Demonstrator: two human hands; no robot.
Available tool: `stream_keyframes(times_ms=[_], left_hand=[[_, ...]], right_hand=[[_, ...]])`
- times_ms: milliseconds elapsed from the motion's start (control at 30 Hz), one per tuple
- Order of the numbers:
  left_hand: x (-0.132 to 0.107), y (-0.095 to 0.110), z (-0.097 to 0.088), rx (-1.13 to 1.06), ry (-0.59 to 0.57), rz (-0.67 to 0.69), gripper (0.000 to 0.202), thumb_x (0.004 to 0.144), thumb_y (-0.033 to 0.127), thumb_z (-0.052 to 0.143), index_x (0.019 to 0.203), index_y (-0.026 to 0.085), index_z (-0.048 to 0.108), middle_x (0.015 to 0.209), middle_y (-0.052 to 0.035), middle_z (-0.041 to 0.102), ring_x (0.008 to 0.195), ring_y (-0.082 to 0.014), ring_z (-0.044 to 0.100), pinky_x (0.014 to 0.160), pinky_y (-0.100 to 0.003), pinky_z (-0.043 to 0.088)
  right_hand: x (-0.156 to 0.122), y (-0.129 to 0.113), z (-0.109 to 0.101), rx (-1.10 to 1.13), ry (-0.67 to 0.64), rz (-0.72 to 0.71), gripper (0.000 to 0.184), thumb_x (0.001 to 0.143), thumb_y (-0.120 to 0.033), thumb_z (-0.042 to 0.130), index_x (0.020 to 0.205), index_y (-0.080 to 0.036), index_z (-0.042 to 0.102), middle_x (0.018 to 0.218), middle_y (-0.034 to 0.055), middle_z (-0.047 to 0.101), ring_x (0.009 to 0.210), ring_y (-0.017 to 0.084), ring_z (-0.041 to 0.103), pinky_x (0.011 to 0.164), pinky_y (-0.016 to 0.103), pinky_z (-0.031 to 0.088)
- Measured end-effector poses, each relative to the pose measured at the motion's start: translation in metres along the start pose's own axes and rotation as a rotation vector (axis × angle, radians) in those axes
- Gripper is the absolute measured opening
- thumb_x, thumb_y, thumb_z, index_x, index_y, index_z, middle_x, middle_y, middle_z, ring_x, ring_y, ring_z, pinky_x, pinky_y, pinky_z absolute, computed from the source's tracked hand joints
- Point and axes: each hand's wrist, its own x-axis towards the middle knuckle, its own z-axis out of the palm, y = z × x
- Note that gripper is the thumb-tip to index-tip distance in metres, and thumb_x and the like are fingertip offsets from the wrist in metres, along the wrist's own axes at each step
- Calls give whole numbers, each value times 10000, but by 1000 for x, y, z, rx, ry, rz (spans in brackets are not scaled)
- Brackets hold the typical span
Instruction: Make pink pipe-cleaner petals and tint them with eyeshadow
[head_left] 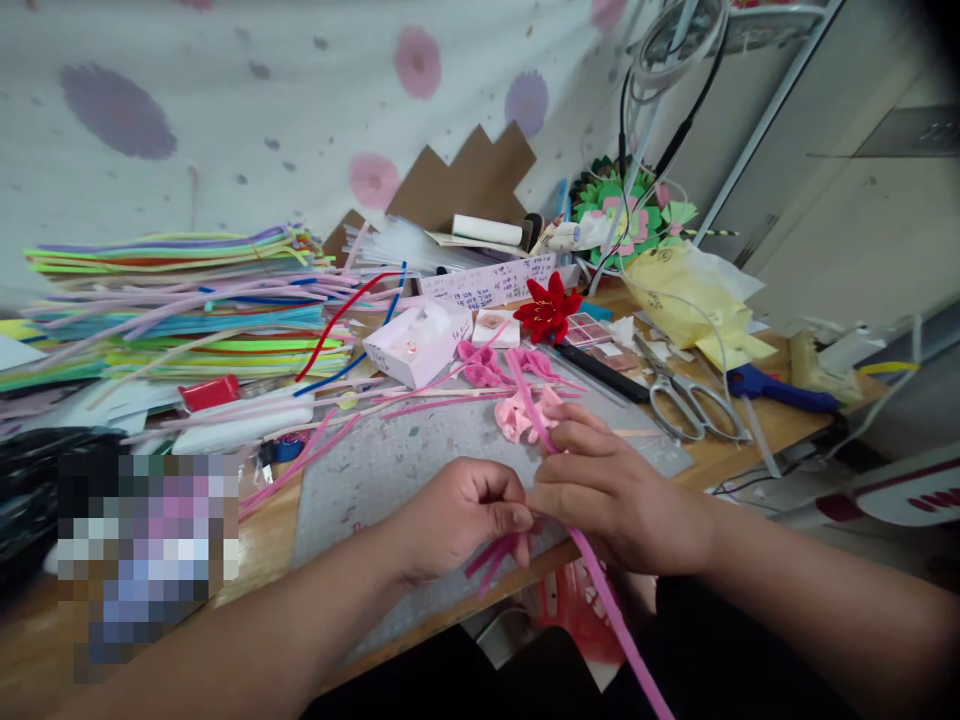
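Note:
My left hand (pixel 469 510) is closed in a pinch on darker pink pipe cleaners, whose short ends (pixel 491 562) stick out below the fingers. Close against it, my right hand (pixel 611 490) is closed around a long pink pipe cleaner (pixel 611 605). That strip passes up beyond the fingers and hangs down past the table's front edge. Just behind my right fingers lies a light pink ruffled piece (pixel 516 415). Bent pink fuzzy loops (pixel 484 365) rest farther back. The exact spot where the fingertips meet is partly hidden.
A grey cutting mat (pixel 360 480) lies under my hands. Bundles of coloured pipe cleaners (pixel 187 325) are stacked at the left. Behind are a white box (pixel 412 350) and a red fuzzy flower (pixel 550 308). Scissors (pixel 686 400) and blue-handled pliers (pixel 780 388) lie to the right.

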Motion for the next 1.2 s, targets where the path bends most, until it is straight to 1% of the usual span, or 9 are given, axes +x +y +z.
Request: stream_keyframes(times_ms=[133,233,333,433,567,833,1000,1100,1200], left_hand=[[-1,4,-1,669,209,217,226,800,221,531,578,174,537,554,-16,620,562,-153,564,646,-328,440],[-2,0,-4,1279,404,591,233,785,100,483,577,164,567,565,-23,619,642,-178,592,863,-469,386],[-2,-5,-8,1505,515,774,214,801,78,469,658,152,610,652,-51,668,787,-214,642,940,-511,322],[1,-6,-13,1352,560,633,232,817,96,471,651,155,622,670,-44,687,766,-206,650,959,-517,311],[8,-1,-18,706,547,356,221,847,225,511,707,181,676,676,-16,702,669,-172,627,812,-374,443],[12,8,-13,-234,661,453,108,751,247,662,755,146,700,717,-29,706,719,-155,629,764,-279,457],[7,15,-8,-414,656,396,104,748,240,669,718,151,625,600,0,657,614,-128,614,681,-250,452],[6,15,-12,-341,654,425,120,769,236,647,701,152,593,532,33,590,569,-107,584,653,-225,435],[6,13,-14,-254,601,407,142,779,243,632,684,152,579,510,42,555,533,-93,548,597,-210,413]], right_hand=[[2,-3,14,68,-20,164,207,857,-135,391,709,-167,532,653,42,527,651,171,384,637,324,346],[6,-3,32,110,-13,362,184,808,-101,412,659,-170,493,653,31,528,663,163,411,639,299,330],[16,1,46,142,4,597,170,777,-70,451,654,-166,517,650,18,551,664,150,463,642,268,337],[25,7,44,184,-34,769,145,794,-118,518,664,-164,562,664,13,590,644,138,497,600,243,328],[25,6,26,219,-33,750,203,876,-238,501,711,-181,603,656,-8,605,620,122,521,573,227,322],[20,-12,36,335,-21,806,250,857,-173,480,633,-184,592,610,-27,631,577,102,568,578,205,365],[23,-30,57,543,-58,832,252,850,-142,483,636,-180,610,596,-26,649,532,85,565,541,179,377],[21,-35,53,503,-104,656,245,862,-181,497,646,-175,613,610,-2,638,558,110,562,553,211,380],[20,-27,43,437,148,581,235,895,-246,487,731,-176,642,667,17,631,618,129,562,596,239,399]])
